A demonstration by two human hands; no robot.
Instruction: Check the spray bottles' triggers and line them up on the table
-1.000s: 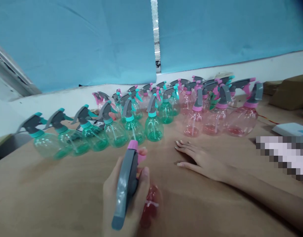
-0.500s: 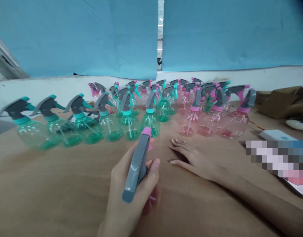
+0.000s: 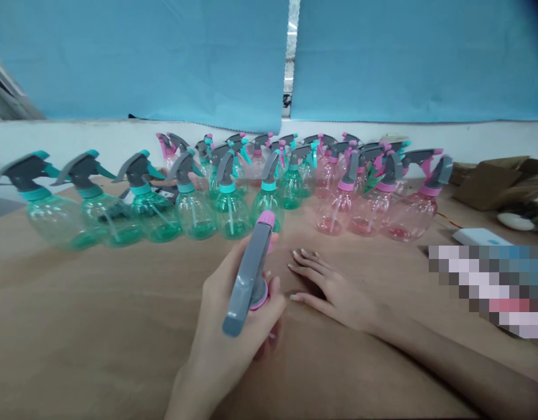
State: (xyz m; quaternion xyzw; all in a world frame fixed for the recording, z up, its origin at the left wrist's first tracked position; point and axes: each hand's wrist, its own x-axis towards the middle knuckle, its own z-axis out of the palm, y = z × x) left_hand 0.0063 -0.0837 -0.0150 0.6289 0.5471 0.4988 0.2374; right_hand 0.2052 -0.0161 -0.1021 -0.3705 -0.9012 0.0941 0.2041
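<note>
My left hand (image 3: 234,309) is wrapped round the neck of a pink spray bottle (image 3: 250,271), whose grey trigger head has a pink nozzle pointing away from me. Most of its clear pink body is hidden under my palm. My right hand (image 3: 330,287) lies on the wooden table just to the right, fingers spread and holding nothing. Beyond the hands, a front row of green spray bottles (image 3: 231,216) runs to the left. Several pink spray bottles (image 3: 334,211) stand to the right, with a gap between the two groups.
More green and pink spray bottles (image 3: 290,184) crowd behind the front row. At the right are a cardboard box (image 3: 492,184), a white mouse-shaped object (image 3: 515,221), a small white box (image 3: 481,237) and a blurred-out flat item (image 3: 492,280). Blue curtains (image 3: 164,58) hang behind the table (image 3: 98,326).
The view has tilted slightly. My left hand still grips the pink spray bottle, which has turned a little so its pink collar now shows. My right hand has shifted slightly left.
</note>
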